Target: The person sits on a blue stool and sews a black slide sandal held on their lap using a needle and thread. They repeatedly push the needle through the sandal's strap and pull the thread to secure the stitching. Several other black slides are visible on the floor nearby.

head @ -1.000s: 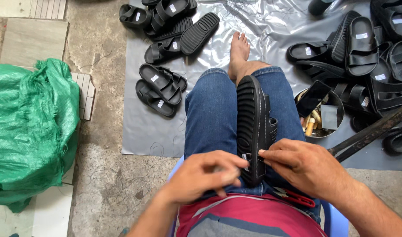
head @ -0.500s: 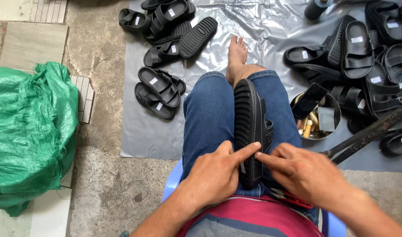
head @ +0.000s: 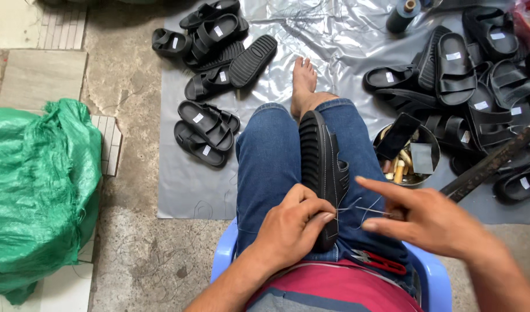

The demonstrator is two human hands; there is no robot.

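While left hand (head: 294,228) grips the sandal (head: 323,167), right hand (head: 430,216) seemingly pinches thread (head: 357,209).

1. Blue denim jeans (head: 271,167) cover both legs.
2. A red top with a grey band (head: 334,292) shows near the waist.
3. Bare forearms, no sleeves; one bare foot (head: 304,81).

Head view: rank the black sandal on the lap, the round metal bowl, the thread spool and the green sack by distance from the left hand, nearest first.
1. Black sandal: gripped by the left hand, on the lap.
2. Round metal bowl: right, on the floor.
3. Green sack: far left.
4. Thread spool: top, farthest.
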